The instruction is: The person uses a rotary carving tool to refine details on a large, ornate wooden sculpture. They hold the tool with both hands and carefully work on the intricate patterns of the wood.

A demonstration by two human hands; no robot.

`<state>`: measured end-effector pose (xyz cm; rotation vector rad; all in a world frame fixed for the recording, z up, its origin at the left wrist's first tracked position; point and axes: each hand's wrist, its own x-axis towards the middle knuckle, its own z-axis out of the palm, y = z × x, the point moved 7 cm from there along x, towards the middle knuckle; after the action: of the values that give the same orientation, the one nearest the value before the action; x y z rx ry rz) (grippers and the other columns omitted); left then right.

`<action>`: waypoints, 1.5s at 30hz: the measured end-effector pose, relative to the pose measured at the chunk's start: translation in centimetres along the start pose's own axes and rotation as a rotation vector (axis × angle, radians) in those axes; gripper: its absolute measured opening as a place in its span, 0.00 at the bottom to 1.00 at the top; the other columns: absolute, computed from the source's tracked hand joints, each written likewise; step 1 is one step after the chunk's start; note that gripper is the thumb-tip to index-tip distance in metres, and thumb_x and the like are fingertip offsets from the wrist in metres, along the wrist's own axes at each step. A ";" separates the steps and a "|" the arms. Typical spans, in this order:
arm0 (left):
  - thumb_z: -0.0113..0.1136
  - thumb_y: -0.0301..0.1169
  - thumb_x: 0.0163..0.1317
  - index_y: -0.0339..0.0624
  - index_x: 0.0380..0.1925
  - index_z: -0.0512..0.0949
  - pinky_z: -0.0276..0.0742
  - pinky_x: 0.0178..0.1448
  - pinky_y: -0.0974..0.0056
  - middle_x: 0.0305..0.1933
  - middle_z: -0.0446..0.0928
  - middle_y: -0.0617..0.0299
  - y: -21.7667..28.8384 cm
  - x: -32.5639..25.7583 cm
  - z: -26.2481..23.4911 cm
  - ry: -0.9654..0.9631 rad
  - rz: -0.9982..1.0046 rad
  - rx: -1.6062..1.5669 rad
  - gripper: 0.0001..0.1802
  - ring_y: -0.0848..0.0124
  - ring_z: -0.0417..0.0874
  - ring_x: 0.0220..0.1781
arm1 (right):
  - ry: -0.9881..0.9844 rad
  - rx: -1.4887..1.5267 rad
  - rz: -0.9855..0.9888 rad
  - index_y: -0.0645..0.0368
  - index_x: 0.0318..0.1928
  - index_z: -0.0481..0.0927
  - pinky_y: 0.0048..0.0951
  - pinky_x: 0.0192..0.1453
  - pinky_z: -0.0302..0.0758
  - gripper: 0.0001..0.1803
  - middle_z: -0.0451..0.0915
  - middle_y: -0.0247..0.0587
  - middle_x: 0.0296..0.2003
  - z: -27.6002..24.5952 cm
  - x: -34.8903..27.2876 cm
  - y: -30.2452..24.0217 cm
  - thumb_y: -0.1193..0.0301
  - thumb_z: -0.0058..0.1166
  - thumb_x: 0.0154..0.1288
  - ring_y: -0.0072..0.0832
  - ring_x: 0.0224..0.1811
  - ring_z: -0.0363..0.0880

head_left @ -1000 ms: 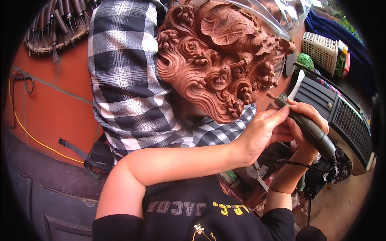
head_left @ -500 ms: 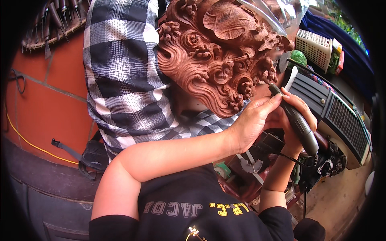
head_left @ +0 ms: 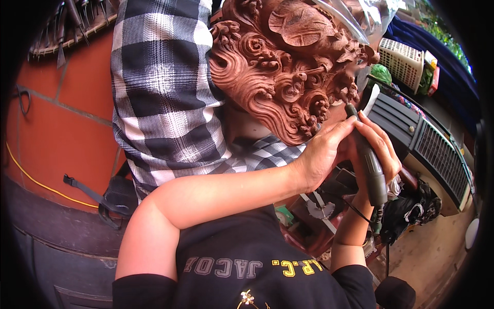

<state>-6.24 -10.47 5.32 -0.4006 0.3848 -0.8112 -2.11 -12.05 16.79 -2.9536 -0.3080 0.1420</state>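
Note:
A dark grey-green rotary carving handpiece (head_left: 371, 167) with a thin cord is held in my right hand (head_left: 383, 147), its fingers wrapped round the body. My left hand (head_left: 320, 157) closes in at the tool's front end, its thumb near the collar; its other fingers are partly hidden. Beyond the collar, the tool's tip meets the lower right edge of a reddish-brown wood carving (head_left: 293, 92) or comes very close; contact cannot be made out. Swirls, curls and a large leaf shape cover the carving, which rests by my plaid-covered leg (head_left: 164, 98).
Carving chisels (head_left: 72, 20) lie in a woven tray at the far left, over red floor tiles (head_left: 85, 87). A yellow cord (head_left: 46, 188) and a black strap (head_left: 85, 190) run below them. At the right stand a dark grilled box (head_left: 440, 149) and a cream basket (head_left: 401, 62); clear plastic hangs behind the carving.
The handpiece's rear end has swung left and down, so the tool stands steeper. My right hand has turned with it. The carving and leg have shifted slightly right in view.

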 end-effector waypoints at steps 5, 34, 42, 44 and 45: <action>0.41 0.42 0.80 0.45 0.57 0.74 0.73 0.63 0.64 0.53 0.79 0.66 -0.1 -0.8 0.4 0.072 -0.012 -0.104 0.18 0.76 0.78 0.55 | 0.001 -0.177 -0.045 0.61 0.45 0.89 0.32 0.52 0.82 0.16 0.87 0.51 0.45 0.5 0.8 -2.7 0.77 0.68 0.53 0.37 0.47 0.88; 0.39 0.41 0.81 0.43 0.60 0.71 0.69 0.68 0.61 0.59 0.74 0.61 -1.5 -0.2 -0.2 -0.038 -0.018 -0.098 0.19 0.72 0.74 0.62 | 0.016 -0.101 -0.002 0.60 0.46 0.88 0.32 0.53 0.82 0.17 0.87 0.51 0.47 0.2 -0.6 -1.1 0.78 0.69 0.53 0.37 0.48 0.88; 0.42 0.39 0.81 0.42 0.57 0.74 0.72 0.65 0.65 0.54 0.77 0.63 -0.6 0.5 0.9 -0.100 0.026 0.031 0.17 0.76 0.76 0.58 | 0.026 -0.018 0.005 0.62 0.45 0.87 0.33 0.59 0.81 0.16 0.87 0.49 0.46 -0.7 0.1 0.5 0.79 0.70 0.52 0.35 0.50 0.87; 0.42 0.41 0.81 0.42 0.56 0.74 0.72 0.65 0.64 0.53 0.78 0.63 -0.8 0.5 0.6 -0.108 -0.011 0.045 0.18 0.75 0.78 0.56 | 0.021 -0.006 0.026 0.62 0.44 0.87 0.33 0.59 0.80 0.16 0.88 0.49 0.46 -0.6 -0.1 1.1 0.79 0.71 0.52 0.35 0.49 0.88; 0.42 0.41 0.81 0.42 0.56 0.74 0.73 0.64 0.63 0.52 0.78 0.63 -0.9 0.7 0.5 -0.122 -0.023 0.056 0.18 0.75 0.78 0.54 | 0.022 0.028 0.061 0.62 0.44 0.87 0.33 0.59 0.81 0.16 0.88 0.49 0.45 -0.6 -0.2 1.6 0.79 0.71 0.52 0.34 0.49 0.88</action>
<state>-6.09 -11.42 6.06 -0.4006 0.2441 -0.8141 -1.95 -13.73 17.14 -2.9360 -0.2115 0.1203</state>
